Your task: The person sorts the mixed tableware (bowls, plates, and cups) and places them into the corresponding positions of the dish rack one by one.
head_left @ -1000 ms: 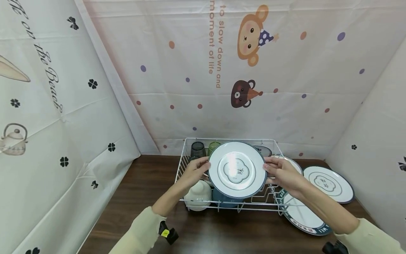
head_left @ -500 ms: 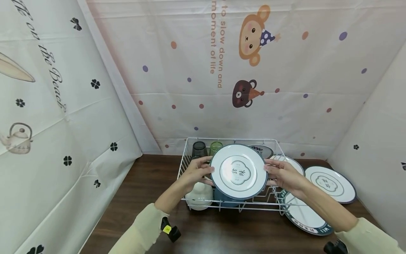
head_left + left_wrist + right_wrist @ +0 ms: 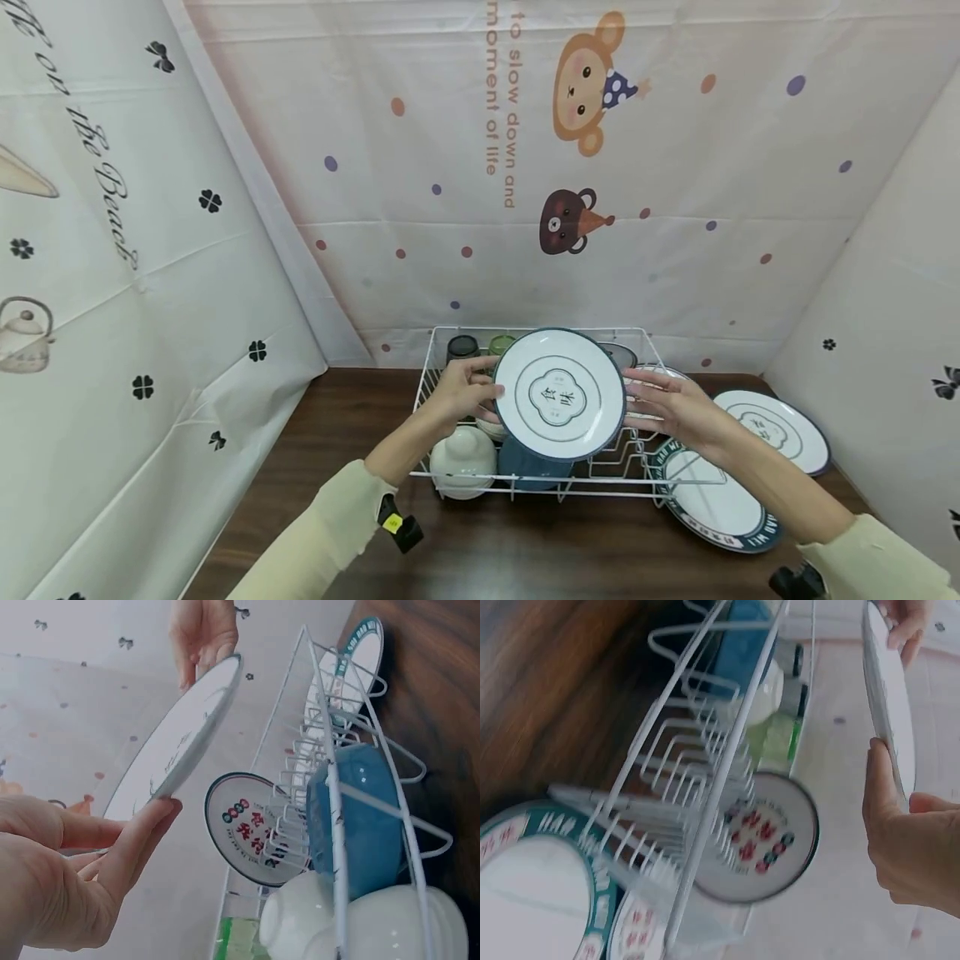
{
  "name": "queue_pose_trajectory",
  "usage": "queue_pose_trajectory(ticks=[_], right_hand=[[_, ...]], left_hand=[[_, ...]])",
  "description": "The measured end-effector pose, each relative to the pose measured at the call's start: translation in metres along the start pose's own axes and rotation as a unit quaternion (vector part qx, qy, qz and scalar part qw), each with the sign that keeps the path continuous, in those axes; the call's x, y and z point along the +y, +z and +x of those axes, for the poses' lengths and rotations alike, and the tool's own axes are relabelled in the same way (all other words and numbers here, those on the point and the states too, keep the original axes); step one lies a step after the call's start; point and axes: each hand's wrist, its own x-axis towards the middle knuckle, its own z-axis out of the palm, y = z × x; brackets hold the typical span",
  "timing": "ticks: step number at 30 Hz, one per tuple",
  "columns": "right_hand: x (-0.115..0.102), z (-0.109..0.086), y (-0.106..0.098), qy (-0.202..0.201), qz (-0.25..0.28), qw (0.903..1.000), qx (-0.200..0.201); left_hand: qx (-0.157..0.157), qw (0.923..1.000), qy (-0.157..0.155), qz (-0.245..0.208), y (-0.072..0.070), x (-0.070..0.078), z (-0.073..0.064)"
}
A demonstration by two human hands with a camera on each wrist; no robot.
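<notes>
A white plate (image 3: 560,396) with a thin dark rim and a printed cloud-shaped emblem is held up above a white wire dish rack (image 3: 615,481). My left hand (image 3: 461,392) pinches its left edge, with the thumb on the emblem face and fingers behind. At the opposite edge my right hand (image 3: 678,408) holds the rim between thumb and fingers, as the right wrist view shows. The held plate tilts, apart from the rack. Another plate (image 3: 251,829) with red print stands upright in the rack's slots.
White bowls (image 3: 463,462) and a blue bowl (image 3: 534,462) sit at the rack's front left. Behind them are a dark glass (image 3: 462,347) and a green glass (image 3: 501,342). Right of the rack lie a green-rimmed plate (image 3: 720,500) and another white plate (image 3: 776,425) on the wooden table (image 3: 510,550).
The held plate has turned slightly in the hands and risen a little, its emblem now tilted differently. The right fingers look straighter than before. The view has shifted slightly.
</notes>
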Motion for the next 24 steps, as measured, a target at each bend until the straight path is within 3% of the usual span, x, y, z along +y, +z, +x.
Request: queue_pose_trajectory(ticks=[3, 5, 7, 9, 11, 16, 18, 20, 24], right_hand=[[0.008, -0.004, -0.020, -0.024, -0.065, 0.9969, 0.038], [0.016, -0.006, -0.033, -0.030, -0.144, 0.9855, 0.084], [0.027, -0.008, -0.044, -0.030, -0.225, 0.9649, 0.131], [0.040, -0.011, -0.052, -0.033, -0.300, 0.9383, 0.169], [0.055, -0.013, -0.056, -0.053, -0.350, 0.9153, 0.191], [0.094, -0.015, -0.049, -0.198, -0.424, 0.8507, 0.239], [0.106, -0.014, -0.041, -0.233, -0.440, 0.8287, 0.256], [0.113, -0.012, -0.031, -0.228, -0.440, 0.8275, 0.263], [0.118, -0.010, -0.015, -0.176, -0.424, 0.8435, 0.279]], left_hand=[[0.030, 0.9993, 0.016, 0.014, -0.001, 0.005, 0.005], [0.052, 0.9975, 0.031, 0.035, -0.002, 0.009, 0.009], [0.073, 0.9946, 0.043, 0.060, -0.003, 0.012, 0.014], [0.092, 0.9890, 0.062, 0.098, -0.002, 0.014, 0.021], [0.106, 0.9817, 0.083, 0.134, 0.000, 0.016, 0.029], [0.119, 0.9702, 0.121, 0.173, 0.011, 0.020, 0.055], [0.121, 0.9650, 0.138, 0.187, 0.016, 0.021, 0.066], [0.127, 0.9518, 0.171, 0.221, 0.021, 0.021, 0.077], [0.129, 0.9086, 0.260, 0.301, 0.033, 0.020, 0.097]])
